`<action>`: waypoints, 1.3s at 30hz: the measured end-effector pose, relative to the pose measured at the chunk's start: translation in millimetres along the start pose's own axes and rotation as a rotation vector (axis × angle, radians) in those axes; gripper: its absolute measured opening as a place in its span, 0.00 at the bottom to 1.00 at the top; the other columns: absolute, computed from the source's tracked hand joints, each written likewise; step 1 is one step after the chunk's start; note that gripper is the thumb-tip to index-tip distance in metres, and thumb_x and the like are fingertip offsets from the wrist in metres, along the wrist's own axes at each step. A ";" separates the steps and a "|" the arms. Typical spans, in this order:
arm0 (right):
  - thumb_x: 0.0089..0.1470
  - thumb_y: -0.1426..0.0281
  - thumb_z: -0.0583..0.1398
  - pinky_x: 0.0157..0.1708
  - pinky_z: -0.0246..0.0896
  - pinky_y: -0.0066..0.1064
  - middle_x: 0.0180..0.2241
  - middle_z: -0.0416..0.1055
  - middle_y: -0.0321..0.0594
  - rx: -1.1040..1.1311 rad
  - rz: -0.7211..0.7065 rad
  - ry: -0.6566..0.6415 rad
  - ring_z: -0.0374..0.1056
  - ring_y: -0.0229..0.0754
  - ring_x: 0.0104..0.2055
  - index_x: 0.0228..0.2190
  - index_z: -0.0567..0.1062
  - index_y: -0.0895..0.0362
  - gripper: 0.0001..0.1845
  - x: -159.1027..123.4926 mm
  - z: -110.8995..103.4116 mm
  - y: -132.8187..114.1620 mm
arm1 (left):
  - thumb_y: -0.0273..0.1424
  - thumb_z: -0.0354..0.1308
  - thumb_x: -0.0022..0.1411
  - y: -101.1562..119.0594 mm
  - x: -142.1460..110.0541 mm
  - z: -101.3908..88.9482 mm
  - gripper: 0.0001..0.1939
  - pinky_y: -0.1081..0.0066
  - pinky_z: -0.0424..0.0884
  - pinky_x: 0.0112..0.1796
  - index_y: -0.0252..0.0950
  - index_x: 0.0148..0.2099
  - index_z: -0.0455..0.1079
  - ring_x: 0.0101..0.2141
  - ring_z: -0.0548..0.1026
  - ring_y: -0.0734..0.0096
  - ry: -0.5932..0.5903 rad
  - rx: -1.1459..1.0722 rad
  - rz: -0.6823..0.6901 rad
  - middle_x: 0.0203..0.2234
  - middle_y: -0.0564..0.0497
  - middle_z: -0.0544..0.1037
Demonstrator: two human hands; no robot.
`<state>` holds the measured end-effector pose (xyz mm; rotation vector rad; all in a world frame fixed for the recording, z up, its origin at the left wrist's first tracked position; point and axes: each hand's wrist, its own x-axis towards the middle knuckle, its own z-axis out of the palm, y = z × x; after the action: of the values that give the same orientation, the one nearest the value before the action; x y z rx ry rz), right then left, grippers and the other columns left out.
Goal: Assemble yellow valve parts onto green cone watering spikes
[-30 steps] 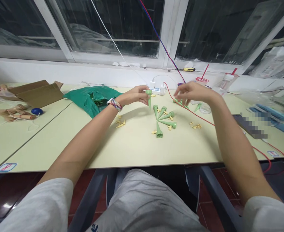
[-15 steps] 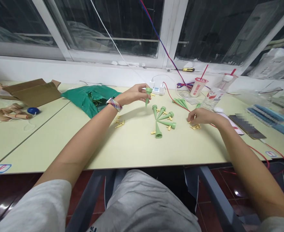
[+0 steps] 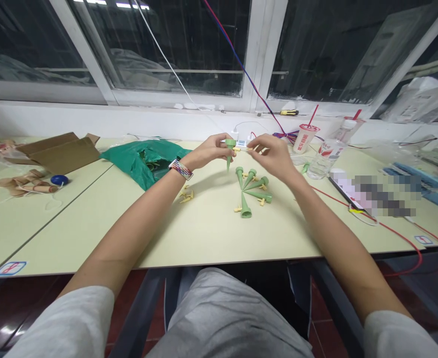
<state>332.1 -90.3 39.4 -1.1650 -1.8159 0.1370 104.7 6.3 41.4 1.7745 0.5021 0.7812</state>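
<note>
My left hand (image 3: 209, 154) is closed on a green cone-shaped watering spike (image 3: 229, 160), held above the table with its point down. A yellow valve (image 3: 237, 149) sticks out from the spike's side. My right hand (image 3: 273, 158) pinches a small thin yellow piece (image 3: 245, 149), its end at or very near the valve; I cannot tell whether they touch. Below the hands several more green spikes (image 3: 246, 209) lie fanned out, tips together, with yellow valves beside or on them. A small heap of yellow valves (image 3: 187, 196) lies near my left forearm.
A green plastic bag (image 3: 125, 158) and an opened cardboard box (image 3: 64, 156) lie to the left, near a blue ball (image 3: 59, 180). At the right stand a paper cup (image 3: 305, 139) and a clear bottle (image 3: 325, 158). A red cable (image 3: 332, 199) crosses the table by a phone (image 3: 347, 191).
My right hand has lifted from the small yellow pieces on the right and moved left and up to the spike, carrying a thin yellow piece. My left hand still holds the spike.
</note>
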 end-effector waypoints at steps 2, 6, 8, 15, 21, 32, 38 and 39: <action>0.60 0.64 0.65 0.42 0.75 0.36 0.43 0.78 0.42 0.033 -0.023 0.025 0.76 0.45 0.40 0.37 0.80 0.51 0.05 -1.2 17.5 -1.8 | 0.29 0.73 0.54 1.4 -1.1 1.9 0.18 0.66 0.77 0.42 0.36 0.43 0.70 0.34 0.81 0.69 -0.015 -0.019 0.002 0.32 0.51 0.81; 0.62 0.64 0.64 0.39 0.75 0.34 0.42 0.77 0.41 0.080 -0.065 0.120 0.76 0.43 0.39 0.38 0.78 0.51 0.05 -10.5 29.1 3.9 | 0.30 0.74 0.53 3.2 -1.9 3.9 0.19 0.67 0.77 0.41 0.35 0.43 0.70 0.33 0.81 0.69 -0.007 -0.027 -0.008 0.32 0.51 0.81; 0.62 0.62 0.65 0.37 0.75 0.34 0.40 0.77 0.41 0.077 -0.088 0.180 0.77 0.43 0.37 0.36 0.78 0.52 0.07 -14.7 28.8 7.4 | 0.29 0.74 0.53 3.5 -1.7 4.9 0.19 0.67 0.77 0.40 0.35 0.43 0.69 0.32 0.81 0.70 0.000 -0.020 -0.012 0.31 0.52 0.80; 0.62 0.57 0.66 0.33 0.77 0.35 0.36 0.80 0.39 0.134 -0.172 0.237 0.78 0.42 0.34 0.35 0.80 0.52 0.12 -22.2 37.0 13.1 | 0.29 0.74 0.54 6.4 -1.2 14.0 0.18 0.66 0.78 0.38 0.33 0.42 0.69 0.33 0.82 0.68 -0.086 0.016 -0.011 0.33 0.49 0.82; 0.65 0.50 0.63 0.31 0.78 0.33 0.29 0.78 0.35 0.431 0.017 0.227 0.79 0.42 0.30 0.40 0.77 0.52 0.18 -27.4 44.3 13.1 | 0.29 0.74 0.54 7.8 0.0 18.9 0.18 0.67 0.79 0.38 0.33 0.42 0.69 0.34 0.82 0.67 -0.087 0.033 0.013 0.33 0.49 0.81; 0.57 0.53 0.70 0.39 0.81 0.38 0.33 0.80 0.37 0.433 0.016 0.217 0.82 0.45 0.36 0.37 0.75 0.52 0.17 -31.8 46.8 12.4 | 0.31 0.75 0.55 1.8 0.6 17.9 0.18 0.66 0.79 0.39 0.33 0.42 0.70 0.36 0.83 0.65 -0.099 0.012 -0.005 0.33 0.47 0.83; 0.62 0.54 0.67 0.37 0.79 0.37 0.35 0.81 0.38 0.390 -0.004 0.203 0.82 0.46 0.36 0.39 0.77 0.52 0.15 -33.7 47.8 15.7 | 0.31 0.74 0.55 1.4 1.0 15.8 0.18 0.67 0.79 0.39 0.33 0.43 0.71 0.36 0.84 0.65 -0.096 0.036 -0.004 0.34 0.46 0.83; 0.62 0.53 0.67 0.35 0.78 0.36 0.34 0.81 0.38 0.392 0.015 0.197 0.82 0.45 0.35 0.39 0.77 0.52 0.16 -33.8 47.6 15.7 | 0.31 0.75 0.55 1.0 1.5 15.8 0.18 0.67 0.79 0.39 0.33 0.43 0.71 0.36 0.84 0.66 -0.094 0.048 0.000 0.33 0.47 0.83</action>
<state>310.2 -90.1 -16.9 -0.8813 -1.5227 0.3576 117.0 -3.5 39.6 1.8464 0.4617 0.6872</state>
